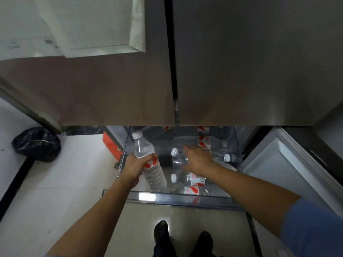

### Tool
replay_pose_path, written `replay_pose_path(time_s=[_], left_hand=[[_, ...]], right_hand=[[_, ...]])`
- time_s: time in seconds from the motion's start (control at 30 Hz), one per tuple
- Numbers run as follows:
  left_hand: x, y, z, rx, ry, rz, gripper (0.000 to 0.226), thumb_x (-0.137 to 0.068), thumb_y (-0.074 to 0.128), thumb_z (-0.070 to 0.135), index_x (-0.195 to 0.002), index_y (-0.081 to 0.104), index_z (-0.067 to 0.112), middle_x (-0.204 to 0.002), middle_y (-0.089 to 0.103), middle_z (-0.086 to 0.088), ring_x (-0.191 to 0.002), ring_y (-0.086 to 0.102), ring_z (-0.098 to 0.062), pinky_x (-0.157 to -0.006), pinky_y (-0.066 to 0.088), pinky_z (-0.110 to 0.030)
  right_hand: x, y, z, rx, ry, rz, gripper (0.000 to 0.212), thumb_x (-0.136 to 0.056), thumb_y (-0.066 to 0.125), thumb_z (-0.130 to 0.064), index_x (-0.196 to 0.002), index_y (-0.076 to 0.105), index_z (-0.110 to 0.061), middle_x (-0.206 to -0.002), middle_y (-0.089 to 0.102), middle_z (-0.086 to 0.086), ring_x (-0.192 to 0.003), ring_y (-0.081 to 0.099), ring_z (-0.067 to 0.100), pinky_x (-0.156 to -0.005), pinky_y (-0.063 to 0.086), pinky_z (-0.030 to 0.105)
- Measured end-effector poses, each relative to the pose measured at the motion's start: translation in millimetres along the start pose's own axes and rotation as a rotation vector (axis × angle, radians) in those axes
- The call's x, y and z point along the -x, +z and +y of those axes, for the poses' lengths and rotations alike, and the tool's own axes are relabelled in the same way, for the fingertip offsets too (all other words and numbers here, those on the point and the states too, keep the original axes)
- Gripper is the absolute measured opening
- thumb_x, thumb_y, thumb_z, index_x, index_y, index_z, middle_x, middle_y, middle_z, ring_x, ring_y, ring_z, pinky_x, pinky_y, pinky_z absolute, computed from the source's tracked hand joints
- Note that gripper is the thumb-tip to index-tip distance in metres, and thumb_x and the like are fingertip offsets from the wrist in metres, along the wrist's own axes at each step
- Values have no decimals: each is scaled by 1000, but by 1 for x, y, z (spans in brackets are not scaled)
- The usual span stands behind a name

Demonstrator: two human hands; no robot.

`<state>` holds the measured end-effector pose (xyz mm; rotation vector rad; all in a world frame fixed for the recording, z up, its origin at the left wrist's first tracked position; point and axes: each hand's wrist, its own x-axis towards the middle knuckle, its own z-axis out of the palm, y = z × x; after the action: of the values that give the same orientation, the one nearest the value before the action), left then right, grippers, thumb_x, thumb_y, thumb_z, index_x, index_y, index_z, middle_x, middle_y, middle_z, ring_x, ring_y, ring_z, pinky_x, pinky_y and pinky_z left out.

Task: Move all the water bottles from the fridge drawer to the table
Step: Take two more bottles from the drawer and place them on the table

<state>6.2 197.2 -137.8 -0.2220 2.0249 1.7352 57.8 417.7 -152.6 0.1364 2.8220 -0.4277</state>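
My left hand [136,168] grips one bottle [145,156] over the drawer [185,197]. My right hand [198,160] lies over a second bottle [177,157] inside; whether it grips, I cannot tell. Next: grasp firmly, lift both clear, then carry them to the table.

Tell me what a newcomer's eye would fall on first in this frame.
The left hand grips a clear plastic water bottle with a white cap and red-and-white label, held at the left side of the pulled-out transparent fridge drawer. The right hand curls over a second bottle lying among more in the drawer's middle. A crumpled black plastic bag sits on the pale floor at far left.
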Motion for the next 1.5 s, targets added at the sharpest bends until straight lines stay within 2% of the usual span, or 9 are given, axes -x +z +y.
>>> replay_pose_path(time_s=[0.2, 0.3, 0.53, 0.67, 0.9, 1.0, 1.1, 1.37, 1.5], left_hand=[[33, -18, 11, -156, 192, 260, 68, -70, 83, 26, -125, 44, 26, -119, 58, 5, -102, 61, -18, -89, 53, -35], [49, -22, 23, -175, 285, 441, 78, -70, 84, 33, -134, 40, 25, -131, 53, 0, -114, 56, -23, -98, 50, -43], [84, -46, 66, 45, 492, 538, 55, -74, 77, 43, -120, 52, 26, -118, 62, 2, -106, 63, -18, -93, 53, -45], [109, -79, 86, 45, 583, 579, 52, -72, 76, 50, -115, 56, 28, -114, 66, 4, -103, 65, -16, -90, 56, -45], [193, -178, 84, -161, 690, 734, 48, -69, 79, 47, -106, 51, 35, -99, 61, 12, -97, 63, -16, -86, 55, -41], [241, -233, 63, -280, 663, 820, 48, -69, 81, 45, -104, 52, 29, -96, 61, 7, -92, 63, -18, -81, 54, -36], [290, -287, 26, -433, 597, 916, 49, -68, 81, 43, -102, 54, 21, -92, 65, 1, -83, 63, -18, -75, 56, -37], [408, -406, -87, -729, 256, 1113, 58, -71, 73, 46, -114, 39, 25, -94, 56, 5, -85, 62, -23, -65, 49, -33], [459, -452, -140, -734, 113, 1219, 78, -75, 72, 44, -136, 26, 27, -117, 61, -3, -97, 64, -27, -77, 50, -35]], right_hand=[[4, -9, -8, 71, -71, -36, 78, -64, 73, -59, -129, 46, -24, -118, 57, 5, -99, 56, 24, -79, 45, 35], [14, -24, -12, 71, -133, 55, 67, -66, 69, -53, -122, 49, -22, -113, 61, 2, -93, 60, 23, -72, 43, 32], [40, -45, -32, -43, -154, 259, 40, -82, 54, -58, -110, 57, -30, -109, 66, -6, -94, 63, 20, -76, 49, 33], [59, -65, -56, -32, -172, 359, 34, -86, 53, -58, -95, 51, -26, -100, 66, -3, -88, 63, 23, -69, 42, 32], [106, -108, -183, -107, -369, 670, 36, -85, 58, -54, -89, 55, -18, -85, 59, -1, -78, 57, 22, -62, 38, 31], [121, -111, -252, -128, -501, 728, 38, -84, 60, -54, -87, 56, -16, -86, 49, -2, -79, 48, 17, -61, 36, 30], [132, -93, -321, -187, -622, 684, 38, -82, 63, -52, -87, 58, -15, -84, 47, -2, -77, 48, 17, -63, 42, 32], [156, 9, -492, -218, -829, 324, 39, -76, 72, -51, -71, 51, -18, -72, 53, 0, -71, 55, 26, -59, 33, 31], [173, 60, -580, -210, -975, 145, 36, -77, 71, -49, -72, 52, -18, -71, 57, -1, -66, 54, 19, -54, 35, 28]])
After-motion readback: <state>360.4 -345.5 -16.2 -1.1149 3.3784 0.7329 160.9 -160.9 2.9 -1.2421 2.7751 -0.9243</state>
